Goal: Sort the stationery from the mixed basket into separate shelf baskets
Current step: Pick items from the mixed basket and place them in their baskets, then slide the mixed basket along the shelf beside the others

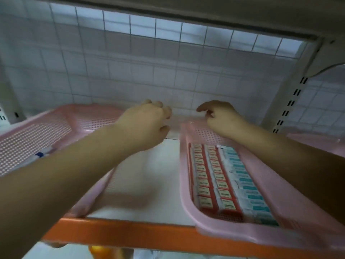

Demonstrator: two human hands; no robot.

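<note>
Shelf edge (130, 234), orange, ran along 6 o'clock, fronting a white shelf (149, 174). At 4 o'clock a pink basket (186, 184) held rows of red and teal packs (214, 180). At 9 o'clock a second pink basket (37, 131) held a blue-and-white pen (40, 154), partly hidden by the forearm. Farther back, left hand (143, 124) hovered at 11 o'clock, fingers curled, palm hidden; any grip could not be told. Right hand (222, 120), at 1 o'clock over the far rim of the packs' basket, was curled and empty. Tiled wall (130, 71) lay behind.
</note>
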